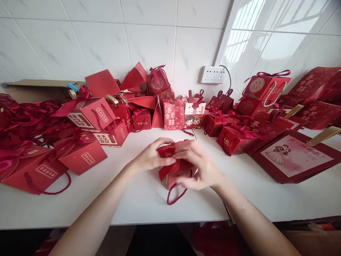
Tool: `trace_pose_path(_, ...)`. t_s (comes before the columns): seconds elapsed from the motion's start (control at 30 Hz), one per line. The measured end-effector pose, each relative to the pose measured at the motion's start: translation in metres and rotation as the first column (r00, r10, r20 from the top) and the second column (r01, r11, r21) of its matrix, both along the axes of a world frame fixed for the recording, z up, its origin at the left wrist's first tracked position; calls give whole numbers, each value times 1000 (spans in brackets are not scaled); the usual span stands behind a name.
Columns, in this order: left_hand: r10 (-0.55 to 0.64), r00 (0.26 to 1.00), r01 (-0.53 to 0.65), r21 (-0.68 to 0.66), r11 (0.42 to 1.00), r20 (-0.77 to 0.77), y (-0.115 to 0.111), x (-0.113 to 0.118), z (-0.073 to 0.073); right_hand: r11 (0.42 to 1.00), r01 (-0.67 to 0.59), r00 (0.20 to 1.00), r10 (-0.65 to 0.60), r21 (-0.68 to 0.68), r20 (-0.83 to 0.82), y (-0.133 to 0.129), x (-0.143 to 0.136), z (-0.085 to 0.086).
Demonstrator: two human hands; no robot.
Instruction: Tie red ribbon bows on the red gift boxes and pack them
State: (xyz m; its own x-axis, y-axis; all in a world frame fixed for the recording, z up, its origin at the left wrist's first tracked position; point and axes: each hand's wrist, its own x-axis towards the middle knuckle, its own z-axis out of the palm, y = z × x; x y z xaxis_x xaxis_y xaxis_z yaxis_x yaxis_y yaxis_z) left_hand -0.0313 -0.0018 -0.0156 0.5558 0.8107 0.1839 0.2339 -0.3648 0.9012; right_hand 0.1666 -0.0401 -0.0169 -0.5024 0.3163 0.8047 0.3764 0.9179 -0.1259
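Note:
A small red gift box (172, 177) with a twisted dark red cord handle stands on the white table (149, 202), near its front edge. My left hand (149, 155) grips the box's top flaps from the left, thumb toward me and fingers behind. My right hand (198, 165) is over the box's right side, slightly blurred, its fingers bent across the red top and its thumb low by the cord. The cord loop hangs down in front onto the table. My hands hide much of the box's top.
Red gift boxes (80, 153) with ribbons crowd the left, beside a heap of dark red ribbon (32, 119). More boxes line the tiled wall. A large box with a couple's picture (289, 154) lies at the right. A socket strip (213, 75) is on the wall.

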Motion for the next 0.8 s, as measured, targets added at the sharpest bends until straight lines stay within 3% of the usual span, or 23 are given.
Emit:
trace_pose_path(0.1,-67,997,66,47,997,27,-1,-1,3,999,2,985,-10,49,173,-5,-8,-1)
trace_pose_path(0.17,-199,976,199,4,980,88,2,-4,3,997,20,980,-34,73,195,-5,-10,-4)
trace_pose_path(0.23,-241,958,246,-13,969,154,4,-5,3,996,8,980,-27,94,199,-5,-10,-5)
trace_pose_path(0.33,-44,990,46,-9,999,131,3,-2,2,990,-25,983,0,136,185,-9,-13,-7)
trace_pose_path(0.43,126,992,-127,37,991,20,-2,3,4,980,-57,989,29,192,143,-13,-18,-9)
trace_pose_path(0.63,95,995,-84,251,964,-32,-8,1,8,974,-148,987,136,171,84,-16,-23,-14)
trace_pose_path(0.73,92,996,-87,250,964,-6,-10,4,8,963,-267,958,270,45,-97,-18,-20,-9)
trace_pose_path(0.8,110,994,-108,208,972,4,-12,7,8,971,-220,950,190,-99,-248,-17,-13,-1)
